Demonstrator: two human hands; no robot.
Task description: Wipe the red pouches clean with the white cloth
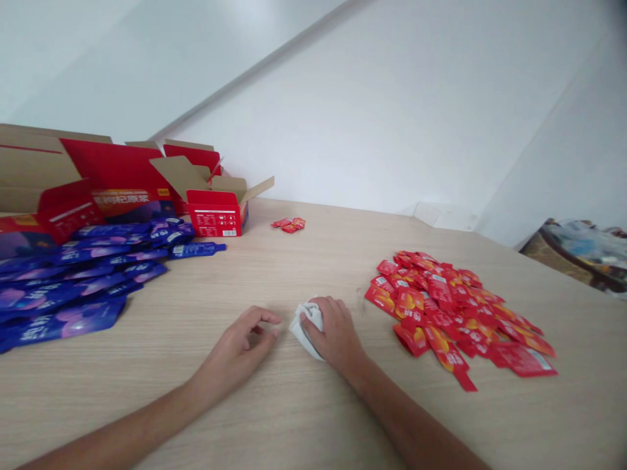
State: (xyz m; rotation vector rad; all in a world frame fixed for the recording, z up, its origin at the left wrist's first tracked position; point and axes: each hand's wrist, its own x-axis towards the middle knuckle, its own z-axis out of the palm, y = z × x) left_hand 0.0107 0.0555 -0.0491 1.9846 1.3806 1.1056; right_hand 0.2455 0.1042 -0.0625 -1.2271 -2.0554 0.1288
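My right hand (336,329) is closed around a crumpled white cloth or tissue (309,321) that rests on the wooden table; I cannot tell which of the two it is. Just left of it my left hand (247,339) is held low over the table, thumb and fingers curved and apart, with nothing between them. Right of my right hand lies a heap of red and orange pouches (441,303). A pile of blue and purple pouches (83,267) spreads over the left side, well away from my left hand.
Behind the blue pile stand large red cartons (120,166) with raised flaps and a smaller red box (215,219), its flaps open. A few small red packets (289,224) lie near the wall. A white panel (445,215) sits at the table's back edge.
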